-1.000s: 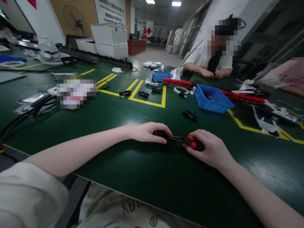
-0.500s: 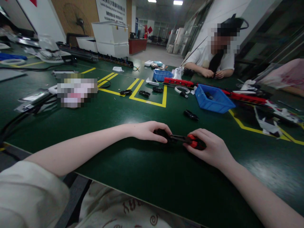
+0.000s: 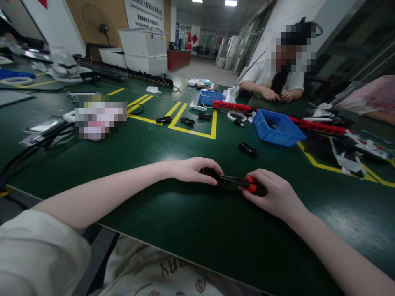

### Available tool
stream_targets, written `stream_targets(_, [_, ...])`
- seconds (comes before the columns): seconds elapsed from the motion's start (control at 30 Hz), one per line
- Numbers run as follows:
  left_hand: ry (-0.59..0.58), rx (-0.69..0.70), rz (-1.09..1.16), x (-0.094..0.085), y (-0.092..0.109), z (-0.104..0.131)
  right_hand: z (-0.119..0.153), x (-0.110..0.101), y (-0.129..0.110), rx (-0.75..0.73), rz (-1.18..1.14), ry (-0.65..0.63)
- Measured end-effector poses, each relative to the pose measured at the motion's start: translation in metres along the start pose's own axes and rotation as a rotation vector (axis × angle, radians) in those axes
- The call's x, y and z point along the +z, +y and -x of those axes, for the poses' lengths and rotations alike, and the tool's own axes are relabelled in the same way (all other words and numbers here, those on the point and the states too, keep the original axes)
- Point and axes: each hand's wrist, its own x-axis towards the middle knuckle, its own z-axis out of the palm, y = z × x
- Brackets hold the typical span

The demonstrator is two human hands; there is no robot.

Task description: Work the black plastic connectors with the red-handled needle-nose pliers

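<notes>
Near the middle of the green table, my left hand (image 3: 197, 170) is closed round a small black part (image 3: 210, 172), much of it hidden by the fingers. My right hand (image 3: 273, 189) grips a pair of pliers (image 3: 254, 186) by its red and black handles. The plier jaws point left and reach the right end of the black part at my left fingertips. Whether the jaws pinch it I cannot tell. A similar black part (image 3: 248, 149) lies on the table beyond my right hand.
Several black parts, one of them here (image 3: 187, 121), lie near yellow tape lines (image 3: 193, 132). At the right stands a blue bin (image 3: 279, 137), with a red strip (image 3: 322, 126) behind it. A smaller blue bin (image 3: 211, 98) is farther back. Across the table sits a person (image 3: 274, 86).
The pliers and my right hand have shifted very slightly, the jaws tilting a little. My left hand stays in place with the black part.
</notes>
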Motion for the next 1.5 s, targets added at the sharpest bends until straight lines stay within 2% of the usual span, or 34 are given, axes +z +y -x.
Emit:
stream_targets(0.2, [0.029, 0.074, -0.029, 0.0021, -0.0008, 0.0015, 0.0003, 0.0, 0.001, 0.027, -0.038, -0.04])
stream_targets(0.73, [0.026, 0.057, -0.012, 0.0018, -0.0022, -0.0001, 0.0006, 0.0017, -0.0016, -0.009, 0.024, -0.052])
stream_targets(1.07, [0.005, -0.047, 0.035, 0.0024, -0.0024, -0.0004, -0.0008, -0.0014, -0.0058, -0.002, 0.023, -0.047])
stream_targets(1.5, [0.0, -0.046, 0.056, 0.0003, -0.0002, -0.0015, -0.0007, -0.0027, -0.0003, -0.005, 0.056, -0.06])
